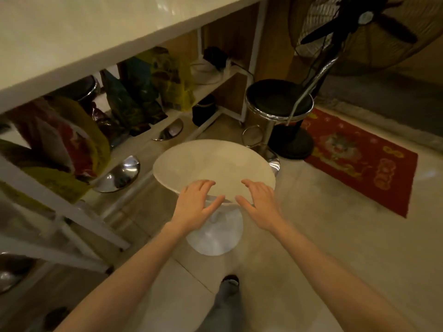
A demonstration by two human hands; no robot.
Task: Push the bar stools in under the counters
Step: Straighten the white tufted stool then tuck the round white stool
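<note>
A bar stool with a round cream seat (213,164) and a round pale base stands on the floor in front of the white counter (72,44). My left hand (195,204) and my right hand (260,202) hover at the seat's near edge, fingers spread, palms toward the seat; whether they touch it I cannot tell. A second stool with a black seat and chrome rim (279,99) stands at the counter's right end. Another black-seated stool (86,88) is partly hidden under the counter.
Shelves under the counter hold several coloured bags (143,89). Chrome stool bases (119,174) show below the shelf. A standing fan (359,32) with a black base sits beside the black stool. A red mat (359,161) lies on the right. My shoe (230,281) is below.
</note>
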